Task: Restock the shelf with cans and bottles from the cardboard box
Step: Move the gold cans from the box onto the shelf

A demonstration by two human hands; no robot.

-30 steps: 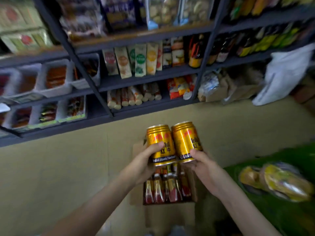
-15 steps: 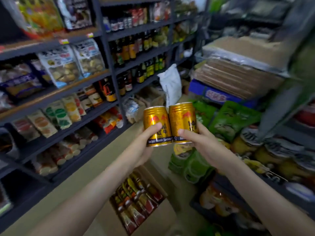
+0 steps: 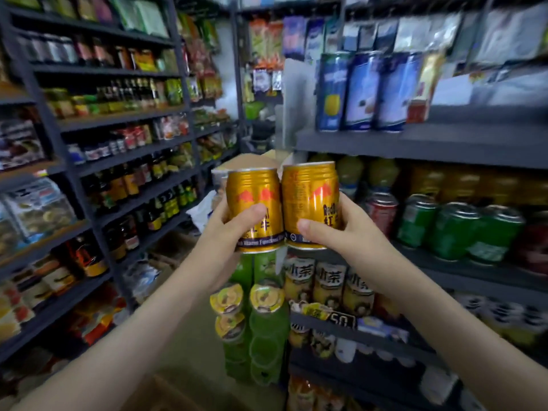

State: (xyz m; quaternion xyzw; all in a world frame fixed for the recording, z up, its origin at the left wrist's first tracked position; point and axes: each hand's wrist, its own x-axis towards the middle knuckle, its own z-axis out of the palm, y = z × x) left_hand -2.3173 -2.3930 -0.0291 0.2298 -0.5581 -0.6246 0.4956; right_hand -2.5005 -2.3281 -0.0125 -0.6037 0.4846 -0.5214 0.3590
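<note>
Head view, left to right. Dark rack of sauce bottles (image 3: 142, 185) on the far left, not the target by my read. Next, left hand (image 3: 222, 235) wraps the left gold can (image 3: 255, 200), thumb across the front. The right hand (image 3: 344, 235) wraps the right gold can (image 3: 310, 197) the same way. Both cans are upright, sides touching, held in mid-air in front of the drinks shelf (image 3: 474, 272), not yet on it. A red can (image 3: 381, 213) and green cans (image 3: 453, 229) stand there, right of the hands.

Step in hand, my guess: place the pair. To do it well:
- pick a free slot first
- separate the cans and set one down at a time
- base flat, label forward, slid back flush with the row
- stay clear of the board above

Legible: left can's bottom band "Vitamin Functional"; right can "Red B…" plus 红; cups (image 3: 326, 287) below read 小茶; a tag (image 3: 342, 320) reads "50".
</note>
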